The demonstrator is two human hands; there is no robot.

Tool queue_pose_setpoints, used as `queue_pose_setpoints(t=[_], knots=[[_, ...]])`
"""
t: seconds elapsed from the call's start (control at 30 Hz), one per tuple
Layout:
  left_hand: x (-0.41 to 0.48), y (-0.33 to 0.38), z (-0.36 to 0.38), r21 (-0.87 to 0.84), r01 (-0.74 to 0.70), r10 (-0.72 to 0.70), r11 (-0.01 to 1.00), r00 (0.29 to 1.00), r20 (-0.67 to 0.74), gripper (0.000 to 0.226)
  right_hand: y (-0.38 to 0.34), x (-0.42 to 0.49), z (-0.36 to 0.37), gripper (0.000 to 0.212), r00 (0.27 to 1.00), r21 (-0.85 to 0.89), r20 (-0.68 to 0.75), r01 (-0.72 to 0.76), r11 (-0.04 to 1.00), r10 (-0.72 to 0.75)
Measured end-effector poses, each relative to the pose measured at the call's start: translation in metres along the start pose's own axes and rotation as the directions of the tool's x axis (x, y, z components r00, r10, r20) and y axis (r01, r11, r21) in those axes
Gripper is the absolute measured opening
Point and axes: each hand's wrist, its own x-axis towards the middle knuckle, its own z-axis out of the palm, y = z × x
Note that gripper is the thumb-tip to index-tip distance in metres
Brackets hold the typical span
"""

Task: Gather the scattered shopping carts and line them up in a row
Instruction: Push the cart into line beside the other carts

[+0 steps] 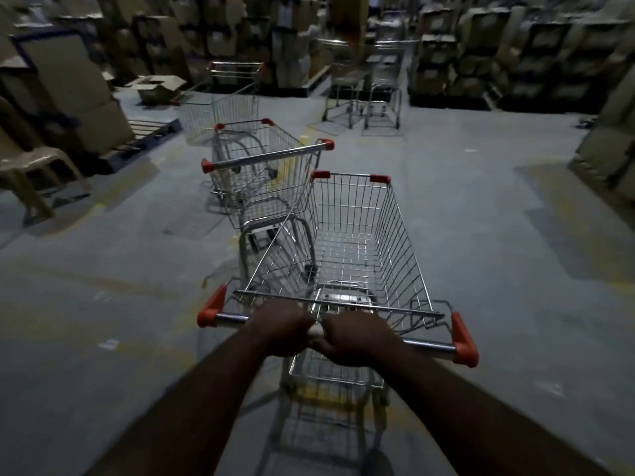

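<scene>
Gripping the handle bar (429, 345) of the nearest cart (357, 231), both hands were found side by side at the bar's middle. The left hand (280, 329) had its fingers curled over the bar. The right hand (357, 340) was wrapped round it in the same way, with its knuckles almost against the left's. The cart stood on the grey floor (498, 269) directly ahead of the person, its wire basket holding nothing and its orange corner caps pointing away.

A second cart (261, 187) stood just ahead and to the left, set at an angle with its handle facing the viewer. Its basket overlapped the front left corner of the held cart in this view; whether the two were touching could not be told. A third cart (213, 118) stood close behind the second and was blurred. A fourth cart (237, 72) was well apart from these, near the stacked cartons (481, 46) at the far end. Two tall trolley frames (364, 101) stood side by side at the back, right of centre.

To the left were a plastic chair (31, 173), a pallet (151, 132) and an open carton (156, 87) on the floor.
</scene>
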Motion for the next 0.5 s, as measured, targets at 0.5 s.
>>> queue_pose_setpoints(t=[0.5], knots=[[0.045, -0.006, -0.015, 0.079, 0.040, -0.042, 0.996, 0.999, 0.024, 0.030, 0.012, 0.001, -0.018, 0.050, 0.992, 0.116, -0.052, -0.105, 0.988, 0.111]])
